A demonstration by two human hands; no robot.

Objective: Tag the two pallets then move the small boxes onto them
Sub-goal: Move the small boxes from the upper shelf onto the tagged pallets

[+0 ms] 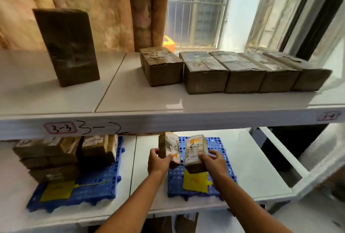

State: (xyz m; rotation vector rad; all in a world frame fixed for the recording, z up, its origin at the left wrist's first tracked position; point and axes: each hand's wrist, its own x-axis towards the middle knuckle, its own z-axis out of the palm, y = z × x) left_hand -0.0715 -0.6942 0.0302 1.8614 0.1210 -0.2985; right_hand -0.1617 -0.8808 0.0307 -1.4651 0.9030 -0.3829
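Note:
Two blue plastic pallets lie on the lower shelf. The left pallet (97, 186) carries a yellow tag (56, 191) and a stack of several small brown boxes (56, 156). Over the right pallet (220, 146), which has its own yellow tag (196, 182), I hold two small boxes upright. My left hand (157, 161) grips one small box (169, 147). My right hand (214, 160) grips the other small box (196, 155). Both boxes hang just above the pallet's middle.
The upper shelf (130, 98) holds a row of several small taped boxes (233, 72) on the right and one tall dark box (67, 45) standing at the left. Its front edge bears handwritten labels (60, 127). A barred window (197, 8) is behind.

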